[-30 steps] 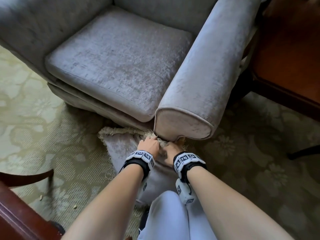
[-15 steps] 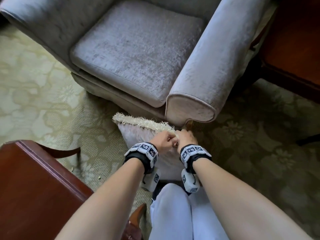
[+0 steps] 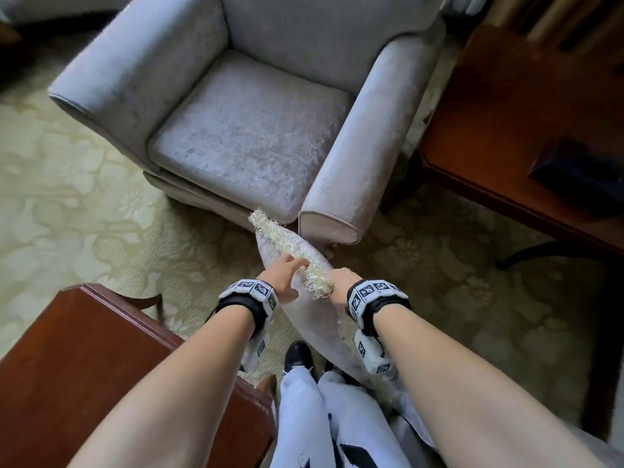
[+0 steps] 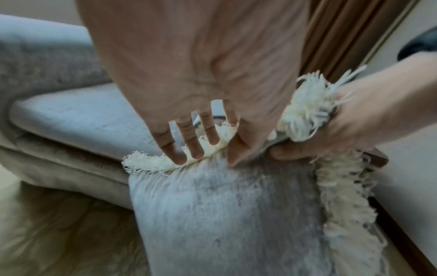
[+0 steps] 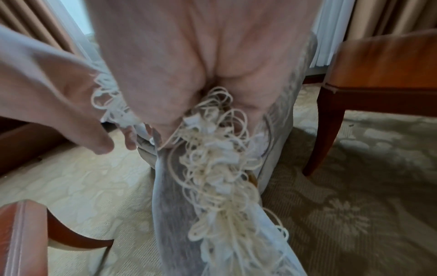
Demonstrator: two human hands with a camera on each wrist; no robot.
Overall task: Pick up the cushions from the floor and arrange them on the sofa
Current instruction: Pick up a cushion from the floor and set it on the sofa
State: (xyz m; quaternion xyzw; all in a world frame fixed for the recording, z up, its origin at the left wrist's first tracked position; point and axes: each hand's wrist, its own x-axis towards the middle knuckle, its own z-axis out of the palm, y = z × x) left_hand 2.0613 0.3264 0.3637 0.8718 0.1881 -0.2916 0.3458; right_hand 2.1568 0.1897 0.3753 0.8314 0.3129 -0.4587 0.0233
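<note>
Both hands hold one grey cushion [image 3: 314, 319] by its top edge, just in front of the sofa [image 3: 243, 130] and off the carpet [image 3: 84, 211], hanging down before the person's legs. The left hand [image 3: 282, 280] lies over the cream fringe [image 3: 287, 244] with fingers [image 4: 189, 142] nearly straight and spread, thumb set against the velvet face (more a loose pinch than a fist). The right hand [image 3: 341, 283] is closed tightly round the bunched fringe at the corner, its fingers curled under. A dark wooden table [image 3: 84, 366] stands near the left forearm.
</note>
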